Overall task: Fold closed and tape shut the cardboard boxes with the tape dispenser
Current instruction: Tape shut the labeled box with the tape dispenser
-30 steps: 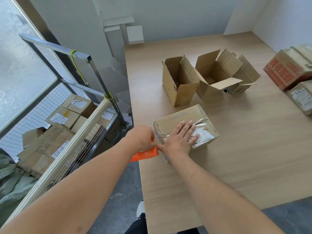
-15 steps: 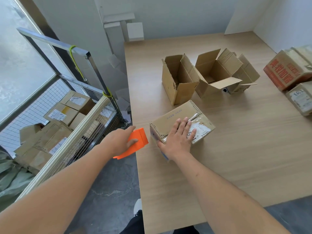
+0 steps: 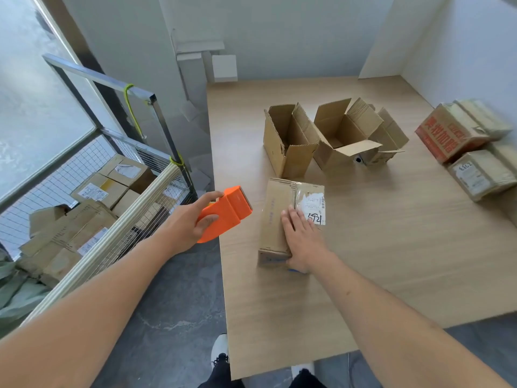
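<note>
Our right hand [image 3: 300, 242] lies flat on the closed box [image 3: 282, 217] near the tabletop [image 3: 391, 247] edge; left hand [image 3: 186, 222] grips the orange tape dispenser [image 3: 225, 211] just beside it. Probably between tape strips, so next we line it up.

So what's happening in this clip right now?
A person is taping cardboard boxes shut at a wooden table. The right hand rests flat on a closed cardboard box with a torn shipping label, holding it down. The left hand grips an orange tape dispenser in the air just left of that box, not touching it. Behind it, two open cardboard boxes wait with flaps up. A wire cage cart left of the table holds more boxes.
</note>
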Available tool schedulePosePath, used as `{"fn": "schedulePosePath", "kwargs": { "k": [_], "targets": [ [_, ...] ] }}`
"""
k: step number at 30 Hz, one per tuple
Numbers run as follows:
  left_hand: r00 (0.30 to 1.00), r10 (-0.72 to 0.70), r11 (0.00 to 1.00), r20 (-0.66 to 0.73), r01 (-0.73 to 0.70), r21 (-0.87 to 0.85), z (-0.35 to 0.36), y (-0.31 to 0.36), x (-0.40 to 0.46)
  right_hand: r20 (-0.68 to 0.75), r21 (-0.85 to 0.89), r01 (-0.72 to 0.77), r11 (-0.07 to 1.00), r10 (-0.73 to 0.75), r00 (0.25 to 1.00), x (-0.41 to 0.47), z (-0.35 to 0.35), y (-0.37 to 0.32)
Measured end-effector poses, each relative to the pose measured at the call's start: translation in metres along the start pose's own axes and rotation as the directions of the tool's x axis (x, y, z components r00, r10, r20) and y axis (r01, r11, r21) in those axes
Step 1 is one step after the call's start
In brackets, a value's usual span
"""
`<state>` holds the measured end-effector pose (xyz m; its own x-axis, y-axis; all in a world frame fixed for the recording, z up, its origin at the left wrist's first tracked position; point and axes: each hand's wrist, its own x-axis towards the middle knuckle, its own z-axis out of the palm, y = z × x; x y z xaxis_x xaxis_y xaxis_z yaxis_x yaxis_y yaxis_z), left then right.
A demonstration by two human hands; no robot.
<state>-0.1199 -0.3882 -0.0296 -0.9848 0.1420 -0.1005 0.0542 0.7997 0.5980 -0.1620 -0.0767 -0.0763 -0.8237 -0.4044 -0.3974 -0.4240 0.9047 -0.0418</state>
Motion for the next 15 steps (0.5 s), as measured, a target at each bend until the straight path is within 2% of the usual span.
{"fn": "schedulePosePath", "kwargs": {
  "k": [6, 7, 8, 9, 11, 13, 15],
  "targets": [
    [0.983, 0.082, 0.996, -0.164, -0.074, 0.057, 0.011, 0.047, -0.025, 0.018, -0.055, 0.149, 0.987, -0.149, 0.989, -0.018, 0.002, 0.04],
    [0.981, 0.103, 0.991, -0.166, -0.088, 0.098, 0.015, 0.055, -0.029, 0.044, 0.012, 0.18, 0.984, -0.18, 0.983, -0.021, -0.001, 0.048],
    [0.978, 0.13, 0.984, -0.162, -0.107, 0.143, 0.019, 0.063, -0.033, 0.073, 0.161, 0.186, 0.969, -0.2, 0.977, -0.024, -0.007, 0.055],
    [0.974, 0.16, 0.974, -0.162, -0.128, 0.189, 0.024, 0.07, -0.037, 0.081, 0.385, 0.16, 0.909, -0.206, 0.975, -0.026, -0.015, 0.059],
    [0.963, 0.198, 0.953, -0.181, -0.145, 0.268, 0.035, 0.086, -0.044, -0.001, 0.789, 0.085, 0.609, -0.137, 0.991, -0.028, -0.032, 0.061],
    [0.953, 0.225, 0.936, -0.203, -0.154, 0.316, 0.045, 0.101, -0.049, -0.087, 0.937, 0.081, 0.339, 0.002, 0.996, -0.033, -0.047, 0.057],
    [0.942, 0.26, 0.916, -0.212, -0.171, 0.362, 0.053, 0.113, -0.054, -0.114, 0.973, 0.103, 0.208, 0.045, 0.992, -0.038, -0.058, 0.052]
  ]
}}
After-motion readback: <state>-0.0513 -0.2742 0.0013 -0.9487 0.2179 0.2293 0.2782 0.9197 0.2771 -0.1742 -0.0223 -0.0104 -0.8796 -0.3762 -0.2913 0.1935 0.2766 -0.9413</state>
